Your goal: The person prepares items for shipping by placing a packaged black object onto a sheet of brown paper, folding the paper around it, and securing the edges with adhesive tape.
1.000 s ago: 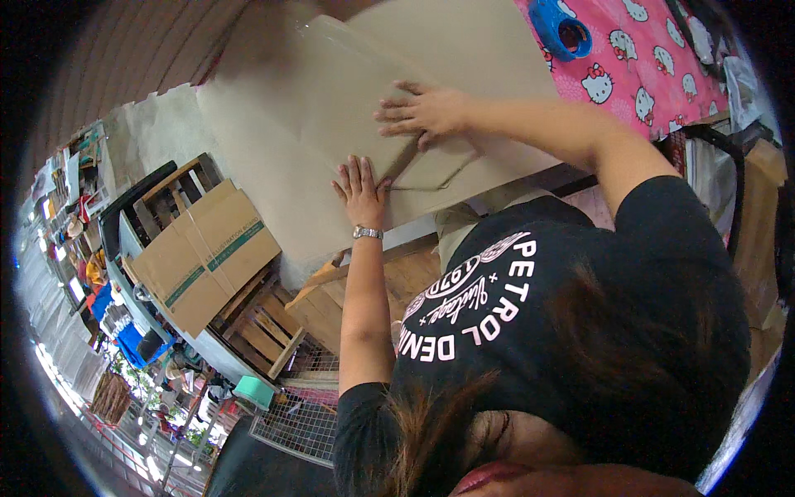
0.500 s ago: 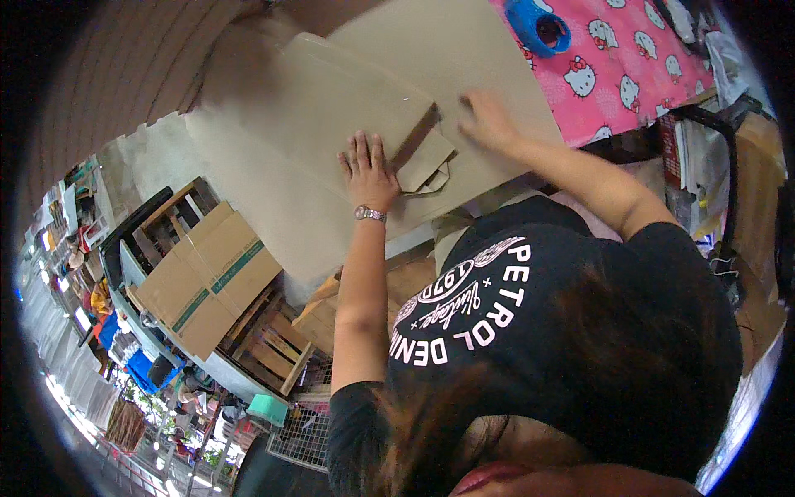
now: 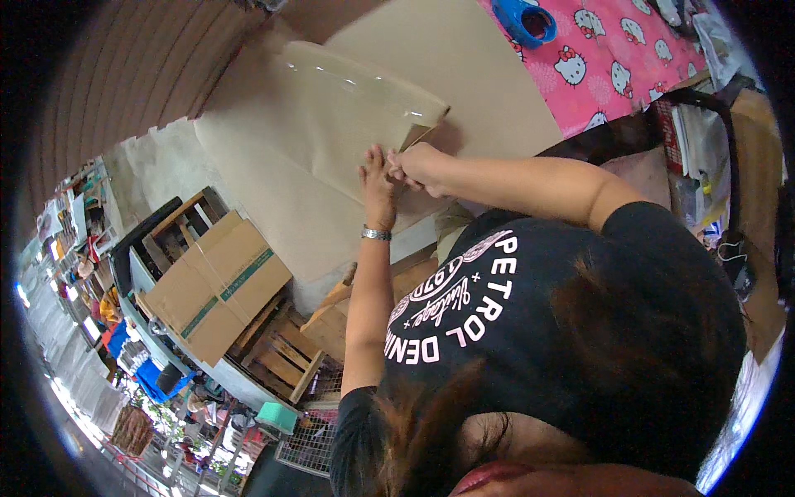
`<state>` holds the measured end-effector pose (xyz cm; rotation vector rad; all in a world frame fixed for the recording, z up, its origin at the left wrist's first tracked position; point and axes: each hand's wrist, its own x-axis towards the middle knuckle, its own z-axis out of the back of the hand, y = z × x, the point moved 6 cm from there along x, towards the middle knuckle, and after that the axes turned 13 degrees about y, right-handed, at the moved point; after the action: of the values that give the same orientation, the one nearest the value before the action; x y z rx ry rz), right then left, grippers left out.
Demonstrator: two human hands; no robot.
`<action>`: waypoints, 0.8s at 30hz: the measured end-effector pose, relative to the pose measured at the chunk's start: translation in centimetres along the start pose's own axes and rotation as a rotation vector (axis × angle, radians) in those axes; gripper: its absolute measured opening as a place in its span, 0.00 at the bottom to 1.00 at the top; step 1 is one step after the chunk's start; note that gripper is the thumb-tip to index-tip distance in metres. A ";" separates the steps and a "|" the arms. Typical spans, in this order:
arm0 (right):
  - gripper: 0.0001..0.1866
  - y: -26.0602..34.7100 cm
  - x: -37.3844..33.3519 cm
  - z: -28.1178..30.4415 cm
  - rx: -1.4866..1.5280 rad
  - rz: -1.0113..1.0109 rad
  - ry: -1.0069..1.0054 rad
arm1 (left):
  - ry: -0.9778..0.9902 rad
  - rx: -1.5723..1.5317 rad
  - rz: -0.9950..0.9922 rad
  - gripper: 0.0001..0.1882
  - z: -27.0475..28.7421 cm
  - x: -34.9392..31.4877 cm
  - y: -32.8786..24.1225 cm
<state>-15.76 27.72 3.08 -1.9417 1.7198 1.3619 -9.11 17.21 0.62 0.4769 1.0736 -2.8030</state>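
Note:
A large folded piece of brown kraft paper lies in front of me, with shiny clear strips along its far edge. Its right end is lifted, bent and partly hidden behind my hands. My right hand is closed at that end, gripping the paper, with its fingers right up against my left hand. My left hand, a metal watch on its wrist, rests on the paper's near edge with fingers stretched out. Beneath the paper spreads a flat brown sheet that covers the work surface.
Beyond, at the right, a blue tape roll sits on a pink patterned cover. Corrugated brown board rises at the far left. A flattened carton leans at the left, above a wire crate and a green box.
My right hand has moved left to my left hand and closed on the paper's end. That end, with flaps showing earlier, is now raised and bent.

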 end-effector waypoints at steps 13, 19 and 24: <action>0.28 3.8 5.9 -0.5 -2.223 0.899 0.756 | -0.453 0.181 0.602 0.42 1.0 -5.2 3.4; 0.25 1.3 6.5 -5.5 -2.033 0.804 0.305 | -0.737 -0.588 0.696 0.52 -0.3 -10.3 11.1; 0.21 7.4 4.1 4.7 -1.348 0.722 -0.229 | -0.640 -0.449 0.820 0.51 1.3 -10.8 11.5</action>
<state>-24.94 25.99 0.48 -1.3102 1.4972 3.4699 3.12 7.56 -2.26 -0.0499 0.9913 -1.7340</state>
